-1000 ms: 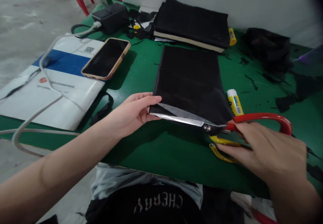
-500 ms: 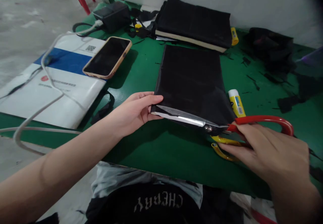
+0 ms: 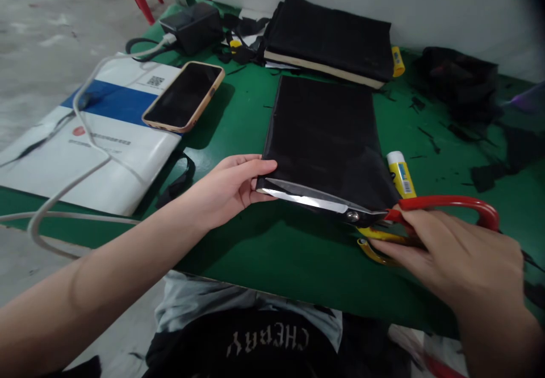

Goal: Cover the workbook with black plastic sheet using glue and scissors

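Note:
A black-covered book (image 3: 323,134) lies in front of me, its near edge lifted a little off the table. My left hand (image 3: 240,182) grips its near left corner, thumb on top and fingers underneath. In my right hand (image 3: 460,253) is a pair of scissors (image 3: 315,201) with one red and one yellow handle. The long blades run leftward along the book's near edge, their tips close to my left fingers. Whether black material lies between the blades is hard to make out. A yellow glue stick (image 3: 401,175) with a white cap lies just beyond the scissors.
Another black-covered book (image 3: 327,37) sits at the back by the wall, a yellow tube (image 3: 397,62) beside it. Black scraps (image 3: 457,83) litter the right side. On the left are a phone (image 3: 185,95), a white and blue booklet (image 3: 97,156), a cable (image 3: 76,105) and a black box (image 3: 193,29).
The scissor blades have shifted slightly against the book's near edge, covering more of the pale strip at its left corner. Both hands stay almost in place; the view has moved slightly.

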Available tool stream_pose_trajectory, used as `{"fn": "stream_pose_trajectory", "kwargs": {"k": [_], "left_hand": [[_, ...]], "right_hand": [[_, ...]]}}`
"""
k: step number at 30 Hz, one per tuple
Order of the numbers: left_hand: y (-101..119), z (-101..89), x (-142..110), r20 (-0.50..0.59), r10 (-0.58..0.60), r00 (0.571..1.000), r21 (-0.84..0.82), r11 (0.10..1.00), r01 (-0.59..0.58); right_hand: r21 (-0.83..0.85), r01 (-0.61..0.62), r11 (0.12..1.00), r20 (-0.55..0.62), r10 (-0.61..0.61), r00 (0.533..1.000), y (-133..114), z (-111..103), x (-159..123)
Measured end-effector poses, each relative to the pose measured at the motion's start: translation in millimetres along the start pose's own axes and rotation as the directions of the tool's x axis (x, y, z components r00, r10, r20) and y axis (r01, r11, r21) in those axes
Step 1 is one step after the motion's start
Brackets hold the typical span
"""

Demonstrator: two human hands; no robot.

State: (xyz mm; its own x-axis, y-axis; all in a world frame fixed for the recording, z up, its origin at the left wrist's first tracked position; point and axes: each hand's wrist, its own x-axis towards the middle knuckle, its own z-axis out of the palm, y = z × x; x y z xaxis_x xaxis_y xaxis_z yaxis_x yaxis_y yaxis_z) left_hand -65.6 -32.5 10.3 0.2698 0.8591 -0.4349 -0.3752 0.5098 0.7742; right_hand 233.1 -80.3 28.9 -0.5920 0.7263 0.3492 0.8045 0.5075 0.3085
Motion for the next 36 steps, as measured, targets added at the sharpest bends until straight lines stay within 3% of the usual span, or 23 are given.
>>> {"fn": "stream_pose_trajectory", "kwargs": {"k": [17, 24, 29, 36], "left_hand": [[-0.9, 0.2, -0.2, -0.008, 0.001, 1.0, -0.001, 1.0, -0.001], [-0.1, -0.6, 0.2, 0.011, -0.001, 1.0, -0.028, 1.0, 0.001], [-1.3, -1.2, 0.1, 0.008, -0.006, 1.0, -0.048, 0.999, 0.007], [-0.8, 0.2, -0.2, 0.026, 0.001, 1.0, -0.054, 0.999, 0.0]], "right_hand": [[0.004, 0.136, 0.991, -0.141, -0.134, 0.981, 11.2, 9.1, -6.7], [-0.004, 0.13, 0.991, -0.152, -0.13, 0.98, 10.0, 7.9, -4.9], [0.043, 0.057, 0.997, -0.186, -0.048, 0.981, 9.1, 7.0, -5.5], [0.163, -0.175, 0.971, -0.19, 0.205, 0.96, 4.8, 8.8, 0.3]]}}
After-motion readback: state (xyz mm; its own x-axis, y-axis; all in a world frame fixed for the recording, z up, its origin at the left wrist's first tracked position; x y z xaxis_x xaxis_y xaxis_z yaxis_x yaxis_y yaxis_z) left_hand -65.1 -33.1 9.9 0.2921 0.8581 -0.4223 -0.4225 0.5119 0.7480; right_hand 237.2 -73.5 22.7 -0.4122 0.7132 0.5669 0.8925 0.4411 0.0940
